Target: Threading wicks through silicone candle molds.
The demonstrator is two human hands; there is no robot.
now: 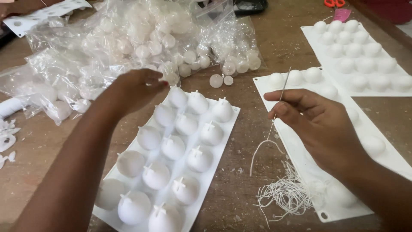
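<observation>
Evidently this is the threading step: the right hand [319, 124] pinches a long thin needle [281, 96] between thumb and fingertips, holding it nearly upright, with a white wick string [266, 146] trailing down from it toward the wooden table [240, 189]. Using the nearest white dome mould [169, 165] as the marker, that hand hovers just right of it, over a second mould sheet [296, 150]. The left hand [137, 88] is at the marker mould's far end, fingers curled inward near the back row of slit domes; whether it grips anything I cannot tell. Judging by this, the next move calls for a steady, well-aimed poke of the needle through a dome's cross-shaped slit, with the string kept from snagging. A loose bundle of cut strings [292, 193] lies right of the mould's near end. Beyond the mould sit crumpled clear plastic bags [128, 38] full of pale round balls, two balls [222, 80] loose beside them. A third mould sheet [365, 56] lies far right, orange-handled scissors [334, 3] beyond it.
</observation>
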